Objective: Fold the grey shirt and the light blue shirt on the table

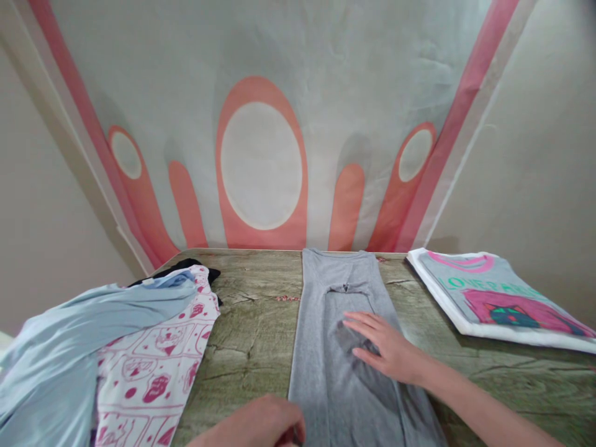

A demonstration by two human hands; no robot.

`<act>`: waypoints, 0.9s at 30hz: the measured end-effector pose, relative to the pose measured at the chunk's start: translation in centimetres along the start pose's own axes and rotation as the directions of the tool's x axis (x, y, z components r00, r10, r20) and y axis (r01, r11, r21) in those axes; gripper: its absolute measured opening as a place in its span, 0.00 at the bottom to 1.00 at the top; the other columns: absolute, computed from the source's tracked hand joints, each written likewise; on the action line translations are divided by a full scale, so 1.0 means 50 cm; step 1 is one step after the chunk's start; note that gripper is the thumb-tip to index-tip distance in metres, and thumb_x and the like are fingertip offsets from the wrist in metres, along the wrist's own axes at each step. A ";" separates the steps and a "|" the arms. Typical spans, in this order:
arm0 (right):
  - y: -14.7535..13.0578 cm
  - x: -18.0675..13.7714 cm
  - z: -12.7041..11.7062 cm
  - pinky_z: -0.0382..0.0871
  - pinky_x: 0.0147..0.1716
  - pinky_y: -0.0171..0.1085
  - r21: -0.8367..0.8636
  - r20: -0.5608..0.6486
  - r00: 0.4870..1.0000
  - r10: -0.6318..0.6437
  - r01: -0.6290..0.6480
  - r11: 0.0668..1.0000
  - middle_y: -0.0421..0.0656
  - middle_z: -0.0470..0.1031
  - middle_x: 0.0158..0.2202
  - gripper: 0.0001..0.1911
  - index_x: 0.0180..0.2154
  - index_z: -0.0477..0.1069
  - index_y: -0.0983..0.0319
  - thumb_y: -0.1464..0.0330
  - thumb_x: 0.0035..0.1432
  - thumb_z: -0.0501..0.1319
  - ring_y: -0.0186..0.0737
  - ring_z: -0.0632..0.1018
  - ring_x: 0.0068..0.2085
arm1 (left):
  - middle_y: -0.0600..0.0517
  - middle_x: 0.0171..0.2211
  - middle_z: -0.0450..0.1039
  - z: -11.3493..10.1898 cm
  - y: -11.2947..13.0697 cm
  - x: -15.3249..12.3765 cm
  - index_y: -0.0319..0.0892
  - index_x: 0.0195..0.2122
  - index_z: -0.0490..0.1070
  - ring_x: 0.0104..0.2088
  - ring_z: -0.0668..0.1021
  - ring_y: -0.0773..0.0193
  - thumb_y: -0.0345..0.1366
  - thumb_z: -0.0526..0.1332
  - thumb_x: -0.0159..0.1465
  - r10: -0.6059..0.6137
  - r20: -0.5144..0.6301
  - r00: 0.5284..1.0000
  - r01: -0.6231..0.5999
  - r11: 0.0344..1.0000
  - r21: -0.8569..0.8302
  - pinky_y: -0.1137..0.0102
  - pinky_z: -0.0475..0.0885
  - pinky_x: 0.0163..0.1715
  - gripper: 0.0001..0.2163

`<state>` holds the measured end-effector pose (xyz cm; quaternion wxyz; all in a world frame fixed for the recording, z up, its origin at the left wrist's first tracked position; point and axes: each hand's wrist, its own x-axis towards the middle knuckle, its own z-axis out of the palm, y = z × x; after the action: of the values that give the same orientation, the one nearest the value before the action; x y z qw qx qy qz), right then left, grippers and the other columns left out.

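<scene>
Gray garment (pixel 311 347) lies lengthwise toward the wall (pixel 342 93).

The clothes were carried by a table (pixel 251 335) whose top was patterned in greenish-brown wood grain, crossed by dark crack-like lines and marked with small reddish patches. Along its middle a grey garment (pixel 321 354) was laid lengthwise, its sides folded inward. At the left, a heap was formed by a light blue garment (pixel 88 329), a white garment printed in magenta (pixel 156 363) and some black cloth (pixel 186 268). At the right, a folded stack topped by a printed grey shirt (pixel 493 282) was supported.
</scene>
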<state>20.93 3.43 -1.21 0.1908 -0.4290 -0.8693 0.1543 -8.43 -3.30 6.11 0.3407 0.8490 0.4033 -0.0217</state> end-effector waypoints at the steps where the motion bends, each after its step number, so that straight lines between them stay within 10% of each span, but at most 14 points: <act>1: -0.003 0.019 0.005 0.53 0.57 0.47 -0.024 0.020 1.000 -0.016 0.017 1.000 0.47 0.57 0.60 0.26 0.58 0.58 0.59 0.58 0.59 0.52 0.46 0.58 0.59 | 0.55 0.33 0.75 -0.006 -0.006 0.015 0.45 0.36 0.72 0.34 0.75 0.66 0.29 0.54 0.59 0.037 -0.013 0.999 -0.037 0.999 0.019 0.77 0.65 0.32 0.09; 7: -0.002 0.136 0.048 0.49 0.59 0.46 -0.139 -0.031 1.000 0.006 -0.010 0.990 0.50 0.51 0.63 0.29 0.61 0.51 0.67 0.62 0.61 0.49 0.45 0.53 0.62 | 0.44 0.50 0.68 -0.046 -0.073 0.223 0.37 0.50 0.64 0.50 0.69 0.61 0.30 0.43 0.65 0.212 -0.334 0.918 -0.100 0.941 0.323 0.67 0.62 0.50 0.17; 12: 0.014 0.155 0.083 0.45 0.60 0.48 -0.205 -0.043 0.995 0.093 -0.100 0.974 0.53 0.50 0.63 0.31 0.61 0.51 0.69 0.59 0.61 0.49 0.47 0.51 0.63 | 0.42 0.61 0.52 -0.044 -0.151 0.361 0.36 0.58 0.56 0.61 0.54 0.57 0.33 0.43 0.65 0.253 -0.389 0.886 0.039 0.794 0.607 0.58 0.46 0.59 0.20; 20: 0.018 0.129 0.085 0.45 0.59 0.49 -0.201 -0.020 0.997 0.069 -0.072 0.977 0.47 0.55 0.62 0.26 0.59 0.56 0.61 0.58 0.62 0.45 0.44 0.53 0.62 | 0.46 0.63 0.47 -0.021 -0.215 0.342 0.40 0.62 0.49 0.62 0.53 0.56 0.46 0.40 0.67 0.105 -0.479 0.872 0.188 0.830 0.525 0.58 0.47 0.58 0.25; 27: 0.044 0.140 0.071 0.43 0.59 0.49 -0.291 -0.281 0.941 0.188 -0.270 0.918 0.50 0.54 0.62 0.26 0.58 0.57 0.67 0.62 0.61 0.45 0.47 0.51 0.62 | 0.47 0.63 0.46 -0.030 -0.228 0.346 0.39 0.62 0.49 0.63 0.50 0.58 0.45 0.40 0.67 0.115 -0.499 0.859 0.178 0.847 0.501 0.59 0.46 0.59 0.24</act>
<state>16.88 10.00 -3.88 0.2048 -0.5699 -0.7954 -0.0244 -5.10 14.24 -4.53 -0.0270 0.8772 0.4713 0.0875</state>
